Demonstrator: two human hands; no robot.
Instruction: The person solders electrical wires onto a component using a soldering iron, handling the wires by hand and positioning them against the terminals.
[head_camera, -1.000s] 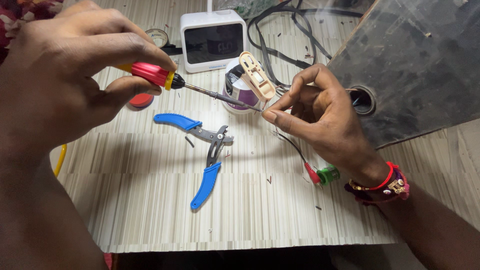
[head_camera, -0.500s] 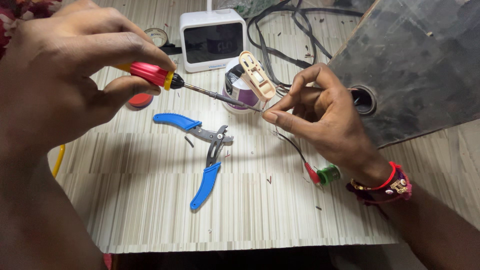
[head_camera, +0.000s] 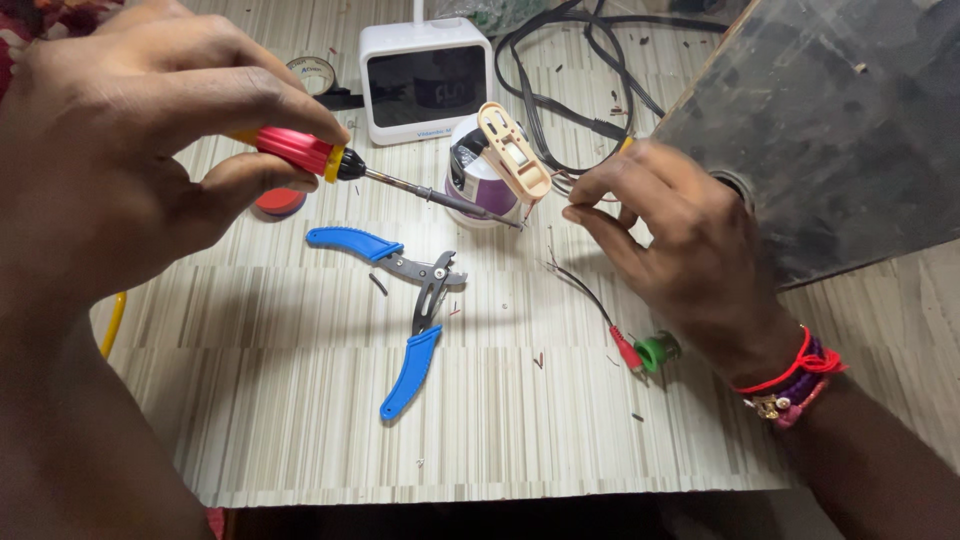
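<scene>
My left hand (head_camera: 130, 150) grips a soldering iron (head_camera: 330, 163) by its red handle with a yellow collar; its metal tip reaches right to a small beige plastic part (head_camera: 512, 152). My right hand (head_camera: 670, 240) pinches thin wires at the foot of that beige part, holding it tilted above the table. Red and black wires (head_camera: 590, 300) trail down from my fingers to a small red connector beside a green solder spool (head_camera: 658, 350).
Blue-handled pliers (head_camera: 410, 300) lie open on the striped board. A white box with a dark screen (head_camera: 425, 80) stands behind, with a purple-and-white tin (head_camera: 470, 175), a tape roll (head_camera: 312, 72), black cables (head_camera: 570, 70) and a dark slab (head_camera: 830, 130) at right.
</scene>
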